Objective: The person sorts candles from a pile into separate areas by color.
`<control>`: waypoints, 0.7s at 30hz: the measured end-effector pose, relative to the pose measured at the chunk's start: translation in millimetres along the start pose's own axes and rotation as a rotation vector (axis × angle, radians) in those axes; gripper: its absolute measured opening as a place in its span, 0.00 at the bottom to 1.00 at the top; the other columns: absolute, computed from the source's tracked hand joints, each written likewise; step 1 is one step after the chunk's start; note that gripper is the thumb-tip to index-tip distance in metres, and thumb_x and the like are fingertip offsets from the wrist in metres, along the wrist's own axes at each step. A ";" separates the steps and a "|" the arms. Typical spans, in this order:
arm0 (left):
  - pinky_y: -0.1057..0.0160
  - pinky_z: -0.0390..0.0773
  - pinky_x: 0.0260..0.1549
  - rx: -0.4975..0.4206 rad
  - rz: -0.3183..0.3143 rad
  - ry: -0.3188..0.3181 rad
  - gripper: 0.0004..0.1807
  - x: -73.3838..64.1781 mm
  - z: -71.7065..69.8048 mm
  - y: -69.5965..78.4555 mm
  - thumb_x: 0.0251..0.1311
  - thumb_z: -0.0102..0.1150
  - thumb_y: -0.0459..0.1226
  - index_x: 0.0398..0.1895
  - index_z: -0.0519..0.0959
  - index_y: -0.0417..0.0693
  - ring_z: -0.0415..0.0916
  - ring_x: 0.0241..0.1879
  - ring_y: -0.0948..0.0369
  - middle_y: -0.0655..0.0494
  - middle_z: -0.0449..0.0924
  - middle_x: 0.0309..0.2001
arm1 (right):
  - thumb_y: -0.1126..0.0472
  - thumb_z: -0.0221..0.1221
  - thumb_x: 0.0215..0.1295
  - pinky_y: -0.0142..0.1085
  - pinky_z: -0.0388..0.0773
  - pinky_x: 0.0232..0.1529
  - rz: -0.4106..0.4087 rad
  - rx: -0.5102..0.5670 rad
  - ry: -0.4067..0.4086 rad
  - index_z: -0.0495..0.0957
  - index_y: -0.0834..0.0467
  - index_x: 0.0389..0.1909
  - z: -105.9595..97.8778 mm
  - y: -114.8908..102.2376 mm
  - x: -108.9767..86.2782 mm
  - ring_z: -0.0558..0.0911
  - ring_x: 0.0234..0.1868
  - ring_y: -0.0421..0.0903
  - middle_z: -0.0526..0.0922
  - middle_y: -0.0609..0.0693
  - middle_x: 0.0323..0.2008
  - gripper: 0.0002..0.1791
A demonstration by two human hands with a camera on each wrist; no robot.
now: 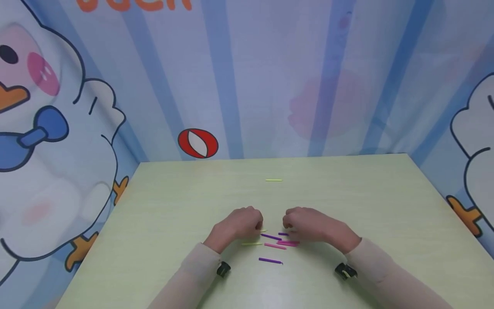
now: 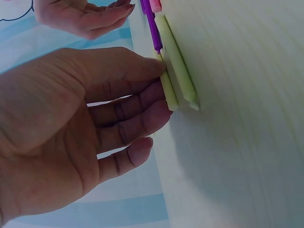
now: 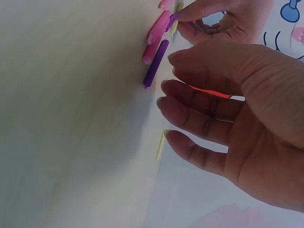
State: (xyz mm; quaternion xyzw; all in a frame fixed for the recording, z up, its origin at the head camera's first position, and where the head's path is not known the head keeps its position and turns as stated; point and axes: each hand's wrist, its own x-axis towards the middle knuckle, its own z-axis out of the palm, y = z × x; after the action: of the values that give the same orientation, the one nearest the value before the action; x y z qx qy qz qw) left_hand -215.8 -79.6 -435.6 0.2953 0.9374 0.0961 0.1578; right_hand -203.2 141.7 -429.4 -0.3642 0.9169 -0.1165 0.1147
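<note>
My left hand (image 1: 241, 223) pinches a thin yellow candle (image 2: 169, 92) between thumb and fingers, low against the table. Beside it lies a second yellow candle (image 2: 178, 61), apart from the fingers. My right hand (image 1: 308, 223) hovers with loosely curved fingers and holds nothing. Its thumb is close to a short-looking purple candle (image 3: 156, 64), with a gap between them. Between the hands another purple candle (image 1: 271, 237) slants near the left fingertips. Pink candles (image 1: 287, 243) lie bunched below the right hand, and one pink candle (image 1: 275, 246) lies just left of them.
A purple candle (image 1: 270, 260) with a small wick lies nearer the front. One yellow candle (image 1: 274, 180) lies alone toward the back of the pale table (image 1: 185, 189). A printed cloth backdrop (image 1: 266, 86) stands behind and at both sides.
</note>
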 end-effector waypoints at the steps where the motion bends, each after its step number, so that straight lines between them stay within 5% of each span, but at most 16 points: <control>1: 0.66 0.60 0.20 0.001 -0.002 -0.001 0.13 -0.2 -0.1 0.2 0.63 0.61 0.31 0.20 0.77 0.52 0.55 0.18 0.64 0.60 0.58 0.16 | 0.66 0.67 0.60 0.34 0.74 0.34 0.007 0.004 -0.005 0.83 0.55 0.31 1.1 0.1 -0.6 0.71 0.28 0.40 0.73 0.41 0.27 0.03; 21: 0.66 0.60 0.21 0.016 -0.009 -0.013 0.13 3.5 0.1 1.0 0.61 0.60 0.31 0.19 0.75 0.52 0.56 0.18 0.64 0.60 0.59 0.17 | 0.66 0.66 0.62 0.33 0.71 0.33 0.025 0.020 0.009 0.81 0.54 0.28 9.8 1.2 -4.9 0.69 0.26 0.40 0.71 0.41 0.24 0.06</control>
State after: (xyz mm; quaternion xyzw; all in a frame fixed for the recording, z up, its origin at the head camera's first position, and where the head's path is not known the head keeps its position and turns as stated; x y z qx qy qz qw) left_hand -217.9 -76.7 -436.2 0.2927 0.9385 0.0861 0.1620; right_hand -197.6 144.7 -438.5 -0.3511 0.9206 -0.1257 0.1158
